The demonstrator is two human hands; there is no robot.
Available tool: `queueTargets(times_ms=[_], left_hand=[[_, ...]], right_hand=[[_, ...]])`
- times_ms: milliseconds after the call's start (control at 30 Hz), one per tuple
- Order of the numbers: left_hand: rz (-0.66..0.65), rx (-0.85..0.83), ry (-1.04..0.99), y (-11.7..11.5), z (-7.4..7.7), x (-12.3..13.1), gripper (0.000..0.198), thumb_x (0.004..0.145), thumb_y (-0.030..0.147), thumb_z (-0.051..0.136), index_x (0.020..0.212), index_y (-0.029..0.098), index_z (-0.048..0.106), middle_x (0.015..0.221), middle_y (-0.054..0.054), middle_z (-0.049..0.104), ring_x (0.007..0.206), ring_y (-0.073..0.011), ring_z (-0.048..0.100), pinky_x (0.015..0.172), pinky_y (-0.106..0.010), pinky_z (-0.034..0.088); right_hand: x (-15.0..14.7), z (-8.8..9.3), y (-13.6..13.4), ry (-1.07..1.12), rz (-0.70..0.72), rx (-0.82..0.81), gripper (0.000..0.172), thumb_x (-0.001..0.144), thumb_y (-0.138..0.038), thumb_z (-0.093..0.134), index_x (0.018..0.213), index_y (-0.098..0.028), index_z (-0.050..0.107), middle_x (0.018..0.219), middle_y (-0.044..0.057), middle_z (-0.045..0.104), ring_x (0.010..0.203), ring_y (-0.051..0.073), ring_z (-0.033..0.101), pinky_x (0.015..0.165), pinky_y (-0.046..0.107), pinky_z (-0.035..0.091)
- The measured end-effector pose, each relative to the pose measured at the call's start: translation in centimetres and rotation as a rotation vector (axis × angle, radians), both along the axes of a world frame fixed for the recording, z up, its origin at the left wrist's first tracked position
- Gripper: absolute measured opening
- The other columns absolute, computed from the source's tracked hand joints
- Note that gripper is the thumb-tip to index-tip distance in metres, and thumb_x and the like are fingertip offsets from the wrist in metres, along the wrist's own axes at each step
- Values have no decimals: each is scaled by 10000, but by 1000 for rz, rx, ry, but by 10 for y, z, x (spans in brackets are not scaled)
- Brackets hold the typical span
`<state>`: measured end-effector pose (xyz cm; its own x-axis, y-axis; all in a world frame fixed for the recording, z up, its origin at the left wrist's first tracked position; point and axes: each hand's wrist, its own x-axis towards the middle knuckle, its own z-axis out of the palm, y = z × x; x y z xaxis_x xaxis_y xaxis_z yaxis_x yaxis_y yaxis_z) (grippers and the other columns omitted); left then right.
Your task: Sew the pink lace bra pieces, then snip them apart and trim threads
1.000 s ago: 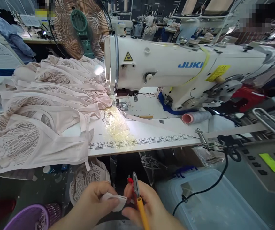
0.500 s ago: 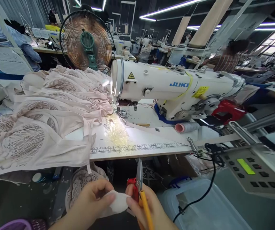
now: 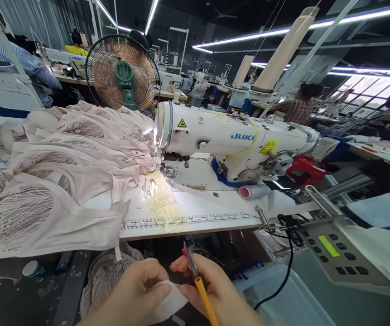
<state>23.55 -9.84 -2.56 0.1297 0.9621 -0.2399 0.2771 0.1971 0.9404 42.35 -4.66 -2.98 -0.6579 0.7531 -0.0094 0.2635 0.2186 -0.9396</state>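
Observation:
My left hand [image 3: 132, 292] pinches a small white fabric piece [image 3: 167, 301] low in the view, below the table edge. My right hand [image 3: 217, 294] holds thread snips [image 3: 191, 259] with red grips together with a yellow pencil [image 3: 206, 302], and its fingers touch the same white piece. Both hands sit in front of the white Juki sewing machine [image 3: 235, 138]. A pile of pale pink lace garments [image 3: 55, 172] covers the left half of the white table [image 3: 208, 206], and a printed ruler runs along its front edge.
A pink-cored thread cone [image 3: 254, 191] lies by the machine base. The control panel [image 3: 337, 253] with a green display stands at right, a clear plastic bin [image 3: 283, 299] below it. A fan [image 3: 123, 74] stands behind the garments. Other people work at far tables.
The view has tilted upward, showing more ceiling. My hands stay low with the white piece; the snips' blades have dropped and tilted slightly left.

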Motion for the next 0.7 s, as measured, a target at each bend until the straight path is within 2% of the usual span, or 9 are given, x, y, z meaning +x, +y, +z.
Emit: queueTargets(times_ms=[100, 167, 267, 400, 467, 533, 600, 700], left_hand=[[-9, -17, 16, 4, -4, 3, 166, 713, 329, 505, 646, 177, 512, 660, 7, 493, 635, -143, 441, 602, -259, 336], [-2, -9, 9, 5, -8, 4, 126, 703, 312, 506, 690, 194, 467, 660, 28, 461, 627, -134, 423, 590, -247, 333], [-32, 2, 51, 5, -13, 5, 112, 697, 275, 503, 741, 212, 421, 665, 52, 411, 617, -125, 400, 568, -231, 324], [-157, -7, 210, 5, -17, 4, 159, 650, 147, 492, 789, 214, 450, 682, 56, 461, 629, -126, 460, 570, -218, 338], [-195, 13, 330, 6, -17, -2, 176, 628, 112, 508, 770, 211, 479, 713, 45, 536, 666, -137, 517, 607, -222, 369], [-190, 61, 433, 5, -16, -12, 118, 665, 131, 518, 752, 211, 524, 752, 25, 607, 710, -159, 568, 644, -236, 403], [-131, 137, 482, 3, -17, -26, 98, 748, 178, 489, 781, 224, 569, 779, 14, 649, 731, -171, 607, 646, -243, 433], [-1, 326, 555, 3, -23, -46, 181, 842, 225, 449, 948, 255, 592, 880, 6, 689, 787, -173, 646, 672, -247, 470]], right_hand=[[-9, -4, 2, -31, 10, 44, 132, 782, -314, 581, 790, -182, 568, 749, 20, 576, 656, 155, 521, 601, 256, 426], [-14, -6, 3, -43, 12, 34, 163, 776, -320, 574, 701, -188, 515, 667, -12, 503, 594, 131, 445, 532, 232, 372], [-16, -9, 5, -1, 54, -103, 141, 754, -304, 574, 715, -196, 492, 656, -28, 474, 583, 122, 405, 506, 218, 344], [-11, -18, 6, 0, 100, -233, 112, 755, -258, 552, 725, -201, 460, 668, -45, 435, 574, 104, 363, 507, 208, 320], [-8, -23, 6, -38, 83, -159, 138, 771, -260, 539, 699, -202, 436, 664, -45, 414, 571, 104, 355, 503, 212, 307], [-5, -25, 9, -63, 17, -28, 168, 805, -271, 509, 683, -206, 413, 648, -44, 398, 564, 109, 364, 502, 221, 307], [-5, -23, 15, -76, -50, 112, 184, 845, -264, 468, 681, -212, 402, 634, -42, 397, 558, 116, 387, 506, 227, 318], [-15, -16, 29, -75, -98, 345, 149, 847, -202, 433, 703, -220, 397, 634, -34, 429, 547, 125, 421, 502, 228, 337]])
